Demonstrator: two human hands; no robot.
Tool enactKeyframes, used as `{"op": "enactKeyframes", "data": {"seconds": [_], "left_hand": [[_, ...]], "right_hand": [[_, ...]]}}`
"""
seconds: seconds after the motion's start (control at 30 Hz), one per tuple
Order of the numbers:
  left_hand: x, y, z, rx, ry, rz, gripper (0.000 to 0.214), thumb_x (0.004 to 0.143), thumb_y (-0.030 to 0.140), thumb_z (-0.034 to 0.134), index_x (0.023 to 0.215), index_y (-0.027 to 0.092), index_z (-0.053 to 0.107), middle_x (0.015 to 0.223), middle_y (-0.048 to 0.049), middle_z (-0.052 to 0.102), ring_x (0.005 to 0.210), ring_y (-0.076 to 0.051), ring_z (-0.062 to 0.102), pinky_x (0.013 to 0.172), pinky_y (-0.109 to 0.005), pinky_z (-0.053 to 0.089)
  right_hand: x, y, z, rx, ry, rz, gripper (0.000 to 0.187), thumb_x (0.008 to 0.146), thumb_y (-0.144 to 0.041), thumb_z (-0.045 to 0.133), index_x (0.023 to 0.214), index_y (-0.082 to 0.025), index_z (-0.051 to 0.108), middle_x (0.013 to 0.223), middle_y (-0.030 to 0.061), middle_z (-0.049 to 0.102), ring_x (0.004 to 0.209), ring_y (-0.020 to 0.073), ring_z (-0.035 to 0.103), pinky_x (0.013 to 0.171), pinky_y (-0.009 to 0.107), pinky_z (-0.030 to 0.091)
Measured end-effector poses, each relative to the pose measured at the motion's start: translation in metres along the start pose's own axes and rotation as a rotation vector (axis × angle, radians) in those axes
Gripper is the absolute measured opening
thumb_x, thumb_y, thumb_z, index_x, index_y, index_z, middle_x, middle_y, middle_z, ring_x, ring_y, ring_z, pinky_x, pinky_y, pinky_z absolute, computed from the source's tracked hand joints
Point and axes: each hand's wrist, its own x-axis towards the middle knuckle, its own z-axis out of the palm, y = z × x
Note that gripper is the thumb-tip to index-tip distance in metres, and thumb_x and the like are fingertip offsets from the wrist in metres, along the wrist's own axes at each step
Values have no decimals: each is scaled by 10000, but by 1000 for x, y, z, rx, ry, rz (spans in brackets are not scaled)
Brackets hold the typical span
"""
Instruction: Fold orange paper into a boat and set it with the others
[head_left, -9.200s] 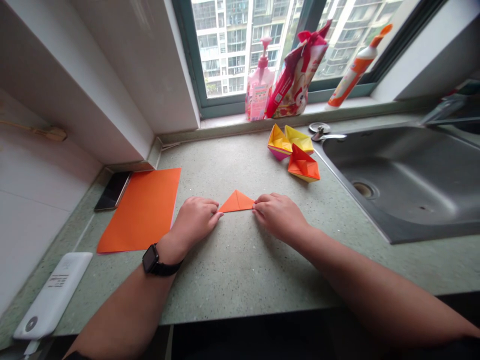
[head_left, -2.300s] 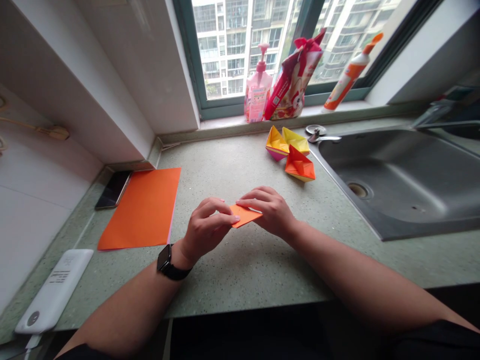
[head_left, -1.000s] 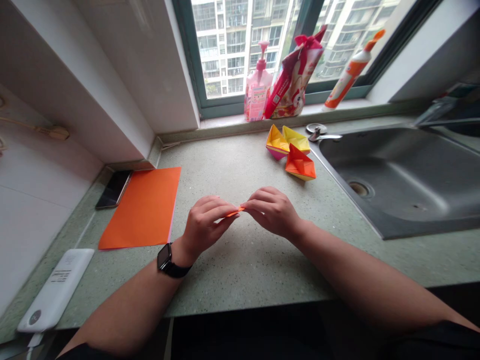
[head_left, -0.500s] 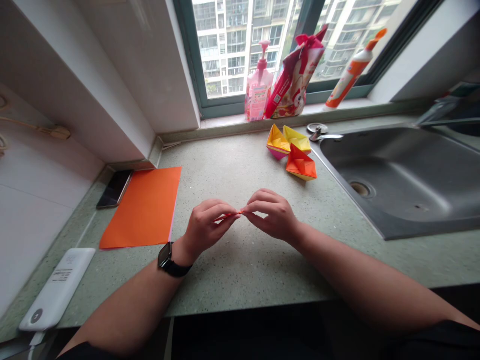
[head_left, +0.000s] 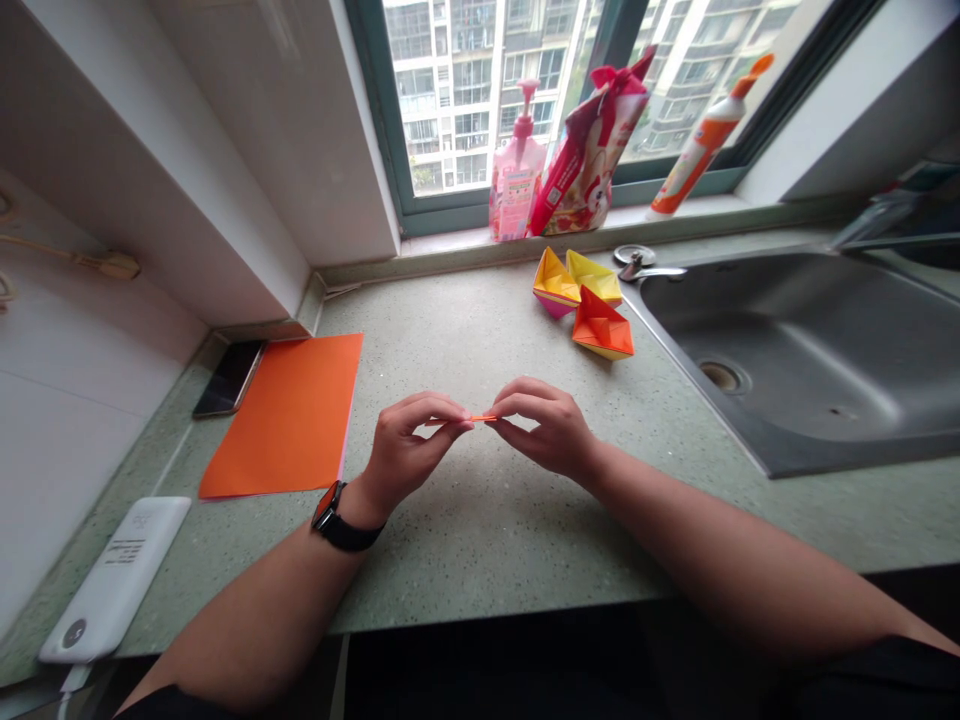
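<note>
Both hands hold a small folded orange paper (head_left: 480,418) just above the green speckled counter (head_left: 480,540). I see the paper edge-on as a thin strip between the fingertips. My left hand (head_left: 409,450), with a black watch on its wrist, pinches the paper's left end. At the paper's right end, my right hand (head_left: 544,430) pinches it with thumb and fingers. Most of the paper is hidden by the fingers.
A flat orange sheet (head_left: 289,415) lies at the left beside a phone (head_left: 227,378); a white power bank (head_left: 112,580) sits nearer the edge. Three folded paper boats (head_left: 589,305) stand by the steel sink (head_left: 810,350). Bottles and a pouch line the windowsill.
The folded orange triangle was lifted off the counter and turned edge-on. Over the last second both hands rose slightly, and the pinched paper now lies level between the fingertips.
</note>
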Motion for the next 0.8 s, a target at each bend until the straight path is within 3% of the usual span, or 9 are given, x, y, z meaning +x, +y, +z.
{"op": "enactKeyframes", "data": {"seconds": [0.27, 0.43, 0.57, 0.8], "left_hand": [[-2, -6, -2, 338, -123, 253, 89, 996, 176, 803, 1008, 261, 782, 955, 9, 834, 856, -165, 742, 1047, -429, 585], [-4, -4, 1, 333, -109, 256, 92, 1014, 164, 770, 1011, 256, 766, 823, 32, 768, 765, -144, 688, 1047, -409, 595], [-3, -3, 1, 267, -87, 217, 84, 1019, 167, 750, 1013, 251, 751, 855, 21, 776, 780, -153, 702, 1040, -413, 607], [-3, -1, 1, 313, -141, 222, 46, 1018, 227, 764, 986, 259, 758, 857, 17, 794, 801, -161, 735, 1059, -431, 611]], "right_hand": [[0, -4, -1, -277, -95, -115, 191, 1020, -163, 653, 854, -249, 691, 829, 19, 746, 742, 183, 623, 720, 354, 501], [0, -9, 2, -218, -63, -99, 142, 1024, -175, 675, 902, -243, 701, 841, 24, 736, 756, 181, 634, 717, 338, 517], [1, -9, 2, -143, -46, -70, 105, 1028, -189, 684, 954, -260, 711, 866, 20, 742, 776, 182, 657, 717, 329, 541], [0, -13, 2, -230, -108, -105, 183, 1024, -181, 638, 870, -268, 684, 827, 17, 738, 745, 195, 627, 720, 370, 509]]}}
